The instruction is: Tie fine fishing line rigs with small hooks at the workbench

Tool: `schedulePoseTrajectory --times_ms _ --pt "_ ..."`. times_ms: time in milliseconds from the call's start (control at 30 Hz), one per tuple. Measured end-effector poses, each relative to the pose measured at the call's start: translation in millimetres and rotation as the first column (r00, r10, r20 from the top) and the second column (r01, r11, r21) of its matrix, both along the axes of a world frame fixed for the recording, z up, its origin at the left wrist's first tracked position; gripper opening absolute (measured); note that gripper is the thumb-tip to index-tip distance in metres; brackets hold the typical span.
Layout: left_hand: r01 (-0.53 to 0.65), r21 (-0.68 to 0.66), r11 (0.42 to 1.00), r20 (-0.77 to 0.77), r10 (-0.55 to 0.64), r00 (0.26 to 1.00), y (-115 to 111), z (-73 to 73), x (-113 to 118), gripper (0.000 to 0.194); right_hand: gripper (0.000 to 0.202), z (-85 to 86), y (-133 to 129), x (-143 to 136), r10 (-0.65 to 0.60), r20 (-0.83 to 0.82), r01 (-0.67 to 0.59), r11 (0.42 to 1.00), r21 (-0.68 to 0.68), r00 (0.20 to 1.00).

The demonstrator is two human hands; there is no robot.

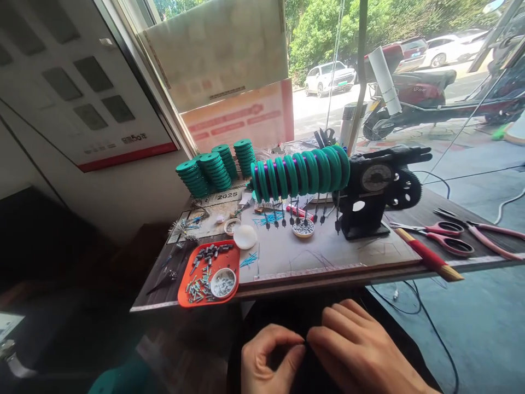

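My left hand is closed in a pinch, thumb and forefinger together, low in the view below the table's front edge. Close beside it, my right hand has its fingers curled together, the fingertips almost meeting those of the left. Whatever the two pinches hold is too small and dark to make out. Beyond them on the table stands a black hand-cranked winder. Green spools wound with purple line sit along its shaft. From the spools hang several short lines with small dark weights.
An orange tray holds dark cylinders, small pins and a white cup. Another small bowl contains grey beads. Stacks of green spools stand at the back left. Scissors, pliers and a red-wrapped stick lie right.
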State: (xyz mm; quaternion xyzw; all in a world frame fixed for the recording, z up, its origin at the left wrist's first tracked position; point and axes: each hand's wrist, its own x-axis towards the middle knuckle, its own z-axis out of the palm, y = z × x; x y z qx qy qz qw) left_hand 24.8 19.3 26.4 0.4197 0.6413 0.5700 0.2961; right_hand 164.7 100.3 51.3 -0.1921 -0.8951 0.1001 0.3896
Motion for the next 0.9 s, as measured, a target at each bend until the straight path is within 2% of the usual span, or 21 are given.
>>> schedulePoseTrajectory --times_ms 133,367,900 --pt "0.039 0.013 0.999 -0.063 -0.039 0.997 -0.4 -2.4 -1.5 0.008 0.039 -0.8 -1.6 -1.4 0.007 0.001 -0.006 1.000 -0.025 1.000" --pt "0.011 0.011 1.000 -0.053 -0.011 0.999 -0.9 -5.0 -0.8 0.006 0.035 0.4 -2.6 -5.1 0.007 -0.044 -0.007 1.000 -0.005 0.999" --pt "0.055 0.102 0.993 -0.203 -0.033 0.979 -1.5 -6.6 -6.7 0.006 0.031 -3.0 -2.1 -8.2 0.006 -0.015 -0.006 0.999 0.040 1.000"
